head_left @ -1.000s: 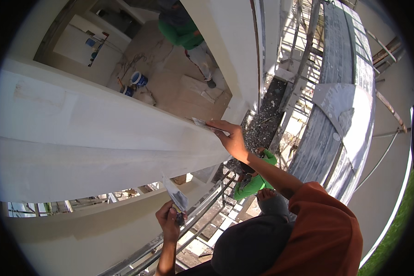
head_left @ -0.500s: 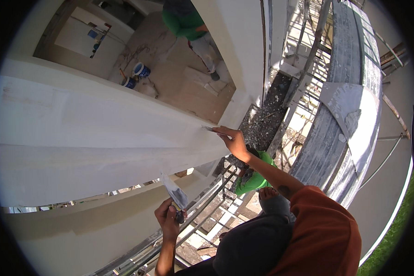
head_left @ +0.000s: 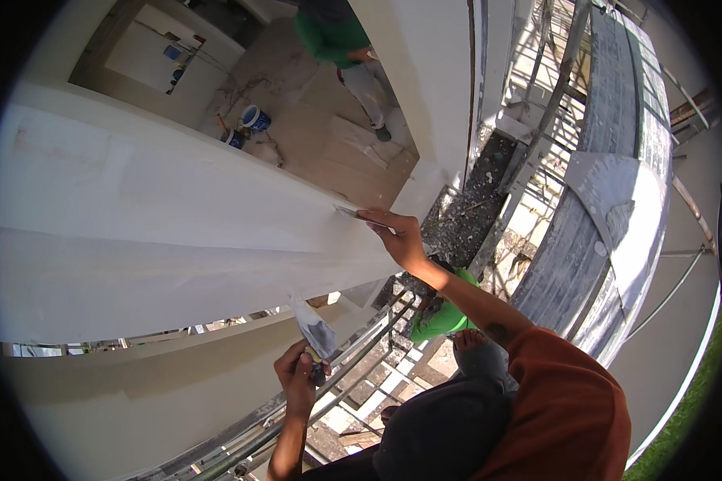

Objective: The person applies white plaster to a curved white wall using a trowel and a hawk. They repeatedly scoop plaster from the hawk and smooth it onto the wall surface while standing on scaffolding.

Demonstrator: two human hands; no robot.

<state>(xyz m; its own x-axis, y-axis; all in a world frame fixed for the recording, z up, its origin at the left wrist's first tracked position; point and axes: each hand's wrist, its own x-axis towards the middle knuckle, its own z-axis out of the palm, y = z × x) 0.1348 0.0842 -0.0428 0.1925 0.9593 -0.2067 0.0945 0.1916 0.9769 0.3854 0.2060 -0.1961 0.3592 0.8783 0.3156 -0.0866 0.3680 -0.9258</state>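
My left hand point(head_left: 297, 378) is wrapped round the handle of a putty knife point(head_left: 314, 330), its wide blade pointing up and smeared with white and grey paste. In my right hand point(head_left: 399, 240), a thin flat scraper point(head_left: 348, 212) is pinched with the fingers stretched along it. The scraper's edge meets the upper border of the white wall ledge point(head_left: 176, 192), just below the opening. Most of the scraper's handle is hidden by my fingers. The left knife is held apart from the wall, in front of its lower edge.
Through the opening, a person in green point(head_left: 329, 40) stands near blue-and-white buckets point(head_left: 255, 119). Below my right arm is another person in green point(head_left: 445, 321). Scaffold rails point(head_left: 361, 349) run beside me. A grey plank point(head_left: 610, 104) at right carries a paste-smeared board point(head_left: 594, 180).
My right hand and the scraper have slid a little to the left along the ledge. The left hand with the putty knife has shifted slightly right in the picture.
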